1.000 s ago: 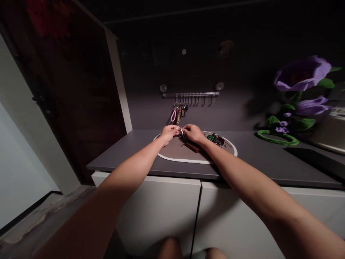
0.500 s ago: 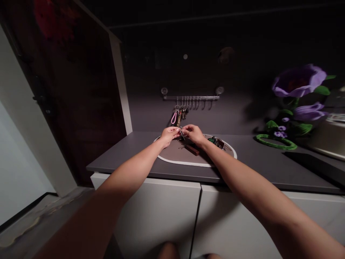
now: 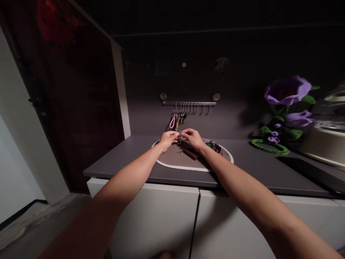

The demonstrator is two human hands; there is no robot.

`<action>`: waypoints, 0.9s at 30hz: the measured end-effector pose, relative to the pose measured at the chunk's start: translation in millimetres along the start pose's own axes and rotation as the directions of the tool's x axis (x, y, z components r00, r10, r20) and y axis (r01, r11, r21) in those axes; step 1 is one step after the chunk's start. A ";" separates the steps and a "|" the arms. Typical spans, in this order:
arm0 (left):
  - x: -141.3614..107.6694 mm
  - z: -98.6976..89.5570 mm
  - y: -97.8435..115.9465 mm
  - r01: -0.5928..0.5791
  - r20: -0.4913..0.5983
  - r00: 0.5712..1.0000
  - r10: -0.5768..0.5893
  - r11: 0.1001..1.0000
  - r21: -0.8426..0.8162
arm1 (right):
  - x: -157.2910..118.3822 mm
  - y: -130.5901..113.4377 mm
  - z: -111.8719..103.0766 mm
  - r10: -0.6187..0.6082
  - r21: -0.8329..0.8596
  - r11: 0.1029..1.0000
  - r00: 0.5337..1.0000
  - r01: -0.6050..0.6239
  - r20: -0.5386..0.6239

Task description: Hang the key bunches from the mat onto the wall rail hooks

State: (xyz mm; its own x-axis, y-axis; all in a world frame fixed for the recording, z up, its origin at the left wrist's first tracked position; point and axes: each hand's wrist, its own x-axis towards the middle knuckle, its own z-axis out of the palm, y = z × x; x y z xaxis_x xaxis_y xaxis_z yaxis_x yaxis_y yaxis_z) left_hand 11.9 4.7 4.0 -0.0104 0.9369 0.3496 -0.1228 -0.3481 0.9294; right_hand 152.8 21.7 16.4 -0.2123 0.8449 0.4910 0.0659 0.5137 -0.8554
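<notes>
My left hand (image 3: 169,139) and my right hand (image 3: 193,139) meet above the far edge of an oval brown mat with a white rim (image 3: 178,164). Between their fingertips they pinch a small metal key ring (image 3: 180,137), partly hidden by my fingers. Below my hands, a brown wooden key fob (image 3: 191,154) lies on the mat. To the right of my right hand sits a bunch of keys with a green tag (image 3: 214,146). Keys with a pink loop strap (image 3: 172,123) hang from a wall rail just beyond my hands.
The mat lies on a dark grey countertop (image 3: 121,162) above white cabinet doors (image 3: 156,216). A hook rail (image 3: 188,103) runs along the wall. Right stand artificial purple flowers (image 3: 287,90), a green ring (image 3: 269,146) and a steel pot (image 3: 323,144). A dark door (image 3: 67,90) stands left.
My hands stay together on the small ring, its position shifting only slightly. The whole scene sits lower and further left in the view, as my head has moved.
</notes>
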 end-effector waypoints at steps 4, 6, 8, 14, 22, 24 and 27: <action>-1.1 1.3 -2.7 -0.043 0.020 0.999 0.042 0.997 0.067 | 0.0 0.7 -0.1 0.034 0.020 0.999 0.999 -0.034 -0.006; -1.8 2.2 -3.7 -0.052 0.037 0.998 0.048 0.993 0.106 | 0.2 1.1 -0.5 0.047 0.033 0.998 0.999 -0.046 -0.013; -2.3 3.1 -4.6 -0.056 0.044 0.998 0.050 0.988 0.144 | 0.0 0.5 -1.1 0.050 0.063 0.997 0.998 -0.049 -0.022; -2.0 4.4 -7.8 -0.119 0.061 0.993 0.105 0.938 0.325 | -3.2 -9.9 -2.2 0.093 0.166 0.983 0.994 -0.081 -0.063; -1.4 3.4 -11.0 -0.222 0.092 0.974 0.206 0.797 0.562 | 18.6 -30.2 -8.8 0.124 0.243 0.967 0.971 -0.072 -0.206; -0.4 3.2 -12.0 -0.217 0.080 0.974 0.210 0.793 0.570 | 31.7 -36.6 -11.5 0.119 0.240 0.969 0.962 -0.058 -0.245; 0.8 3.0 -13.2 -0.220 0.070 0.973 0.221 0.787 0.577 | 53.6 -43.3 -14.0 0.099 0.229 0.973 0.953 -0.031 -0.288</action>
State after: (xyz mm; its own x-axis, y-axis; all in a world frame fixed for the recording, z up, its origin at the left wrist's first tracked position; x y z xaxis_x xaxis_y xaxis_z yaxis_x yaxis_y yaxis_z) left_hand 16.5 10.0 -7.6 0.0326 0.8323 0.5534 0.4781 -0.4992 0.7226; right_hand 152.2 46.7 82.1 0.0850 0.8985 0.4307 -0.1528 0.4389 -0.8854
